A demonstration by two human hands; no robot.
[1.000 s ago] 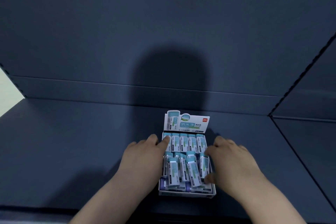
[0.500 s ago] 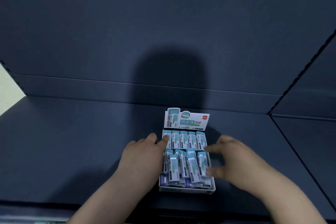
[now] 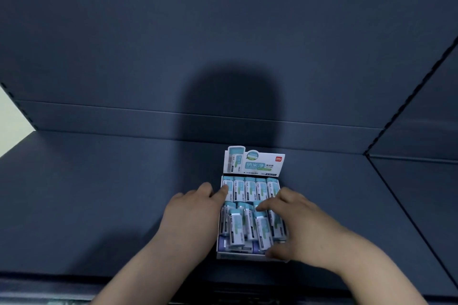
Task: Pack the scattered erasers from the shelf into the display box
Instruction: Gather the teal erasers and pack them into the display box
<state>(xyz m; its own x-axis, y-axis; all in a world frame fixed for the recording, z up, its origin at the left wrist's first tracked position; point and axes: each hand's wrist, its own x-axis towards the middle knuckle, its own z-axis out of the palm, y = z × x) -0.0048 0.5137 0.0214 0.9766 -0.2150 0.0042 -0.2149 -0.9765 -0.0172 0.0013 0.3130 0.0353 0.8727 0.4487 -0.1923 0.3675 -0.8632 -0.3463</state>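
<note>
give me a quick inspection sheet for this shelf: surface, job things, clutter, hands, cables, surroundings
surface: dark blue shelf, matte, in part under shadow
job's things: white display box with its header card standing up; back row of erasers upright, side by side; front erasers tilted and uneven
clutter: nothing seen
hands: left hand lies against the box's left side, index fingertip on the back-left eraser; right hand has fingers spread over the front erasers, thumb at the box's front right corner
cables: nothing seen
surroundings: dark back panel with a shadow on it; neighbouring shelf bay to the right
</note>
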